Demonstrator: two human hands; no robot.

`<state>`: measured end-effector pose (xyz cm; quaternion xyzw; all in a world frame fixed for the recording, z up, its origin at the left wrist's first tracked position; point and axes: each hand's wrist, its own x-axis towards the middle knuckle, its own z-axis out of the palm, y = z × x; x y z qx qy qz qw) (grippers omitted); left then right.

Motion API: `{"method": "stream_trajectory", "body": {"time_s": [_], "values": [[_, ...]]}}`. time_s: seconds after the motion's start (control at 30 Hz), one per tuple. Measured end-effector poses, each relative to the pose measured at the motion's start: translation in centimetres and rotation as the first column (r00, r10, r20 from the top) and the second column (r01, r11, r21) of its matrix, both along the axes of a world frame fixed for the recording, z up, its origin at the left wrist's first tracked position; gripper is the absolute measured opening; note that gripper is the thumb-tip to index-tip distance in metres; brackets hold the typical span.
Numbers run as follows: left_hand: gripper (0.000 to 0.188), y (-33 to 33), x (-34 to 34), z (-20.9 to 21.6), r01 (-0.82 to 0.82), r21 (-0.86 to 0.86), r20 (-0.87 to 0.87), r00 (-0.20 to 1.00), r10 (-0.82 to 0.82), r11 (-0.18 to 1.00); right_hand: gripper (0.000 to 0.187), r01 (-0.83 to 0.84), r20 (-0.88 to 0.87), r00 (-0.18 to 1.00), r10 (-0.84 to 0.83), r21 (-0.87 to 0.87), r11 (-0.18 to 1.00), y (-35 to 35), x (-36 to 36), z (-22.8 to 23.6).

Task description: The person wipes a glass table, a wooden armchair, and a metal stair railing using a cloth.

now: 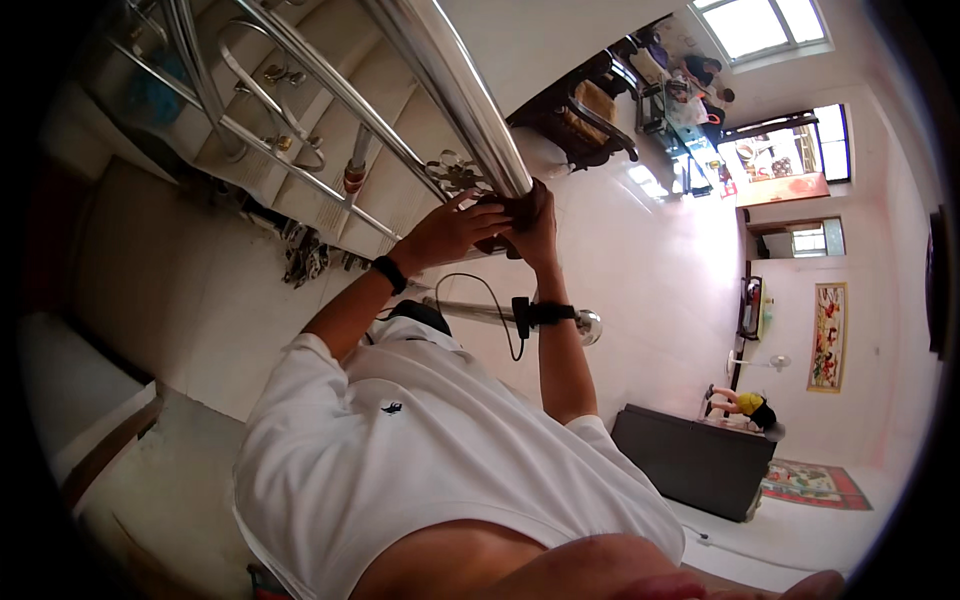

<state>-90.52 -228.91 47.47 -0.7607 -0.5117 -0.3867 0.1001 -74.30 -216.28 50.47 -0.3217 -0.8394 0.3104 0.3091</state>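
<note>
A thick shiny metal handrail (455, 85) slants down from the top centre toward my hands. At its lower end is a dark brown cloth-like piece (522, 207), mostly covered by my fingers; its exact kind is hard to make out. My left hand (450, 235) reaches in from the left, its fingers bent over the piece. From the other side my right hand (537, 238) wraps round it. Both wrists wear black bands, and a thin cable (490, 280) loops near the right one. Just left of the piece is a metal flower ornament (455, 172) on the railing.
Metal railing bars (300, 165) run beside pale stair steps (345, 215) at upper left. A metal post with a round ball (588, 327) stands below my right wrist. A carved wooden chair (590, 110), a dark grey table (690, 460) and several people are farther off right.
</note>
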Motion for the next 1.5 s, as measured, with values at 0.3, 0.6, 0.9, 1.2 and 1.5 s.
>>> {"method": "stream_trajectory", "body": {"time_s": [0.3, 0.6, 0.9, 1.2, 1.5], "values": [[0.061, -5.7, -4.2, 2.2, -0.486, -0.207, 0.536, 0.670, 0.514, 0.849, 0.088, -0.134, 0.092, 0.990, 0.107, 0.372, 0.919, -4.6, -15.4, 12.7], [0.057, -4.4, -9.9, 6.4, -0.411, -0.092, 0.858, 0.430, 0.281, 0.907, 0.077, -0.190, 0.060, 0.982, 0.181, 0.211, 0.959, -2.9, -16.5, 13.6], [0.049, 0.1, -3.7, 3.1, -0.445, -0.163, 0.500, 0.732, 0.462, 0.881, 0.075, 0.000, 0.257, 0.966, -0.010, 0.038, 0.999, 0.8, -3.7, 3.7], [0.051, 1.0, -4.6, 1.3, -0.469, -0.159, 0.487, 0.728, 0.483, 0.869, 0.079, 0.103, 0.376, 0.873, -0.311, 0.482, 0.870, -5.2, 1.4, 1.3], [0.047, 2.0, -3.4, -1.2, -0.486, -0.070, 0.594, 0.681, 0.427, 0.871, 0.078, -0.221, 0.532, 0.841, 0.102, 0.165, 0.961, 0.8, -3.4, 5.3]]}}
